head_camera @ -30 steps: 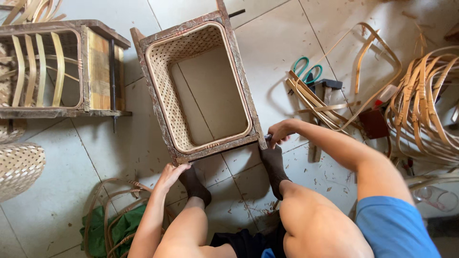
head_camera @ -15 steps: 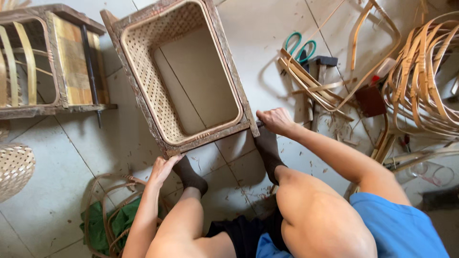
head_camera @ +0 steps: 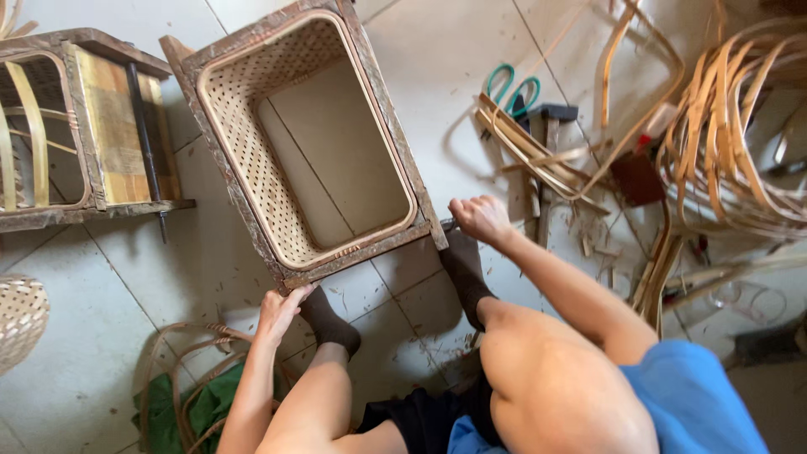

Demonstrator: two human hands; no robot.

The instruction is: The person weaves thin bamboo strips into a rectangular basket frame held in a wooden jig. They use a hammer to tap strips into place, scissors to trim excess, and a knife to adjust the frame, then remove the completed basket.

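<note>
A woven rattan frame [head_camera: 252, 160] lies on the tiled floor [head_camera: 109, 277]. The left hand [head_camera: 280, 309] grips its near corner, fingers curled; the right hand [head_camera: 479, 219] is fisted at its other corner, near green-handled scissors [head_camera: 508, 84].

Both hands on the woven frame, feet braced against it.

Left hand [head_camera: 282, 307] grips the near corner of the rattan frame [head_camera: 252, 168], fingers against the dark wooden rim. Right hand [head_camera: 477, 217] is closed at the other near corner, seemingly on a small tool too hidden to make out. Two dark socks [head_camera: 462, 269] press the near edge. Scissors [head_camera: 508, 84] and a hammer [head_camera: 548, 134] lie right among cane strips [head_camera: 731, 118]; a second frame [head_camera: 84, 126] stands left.
</note>
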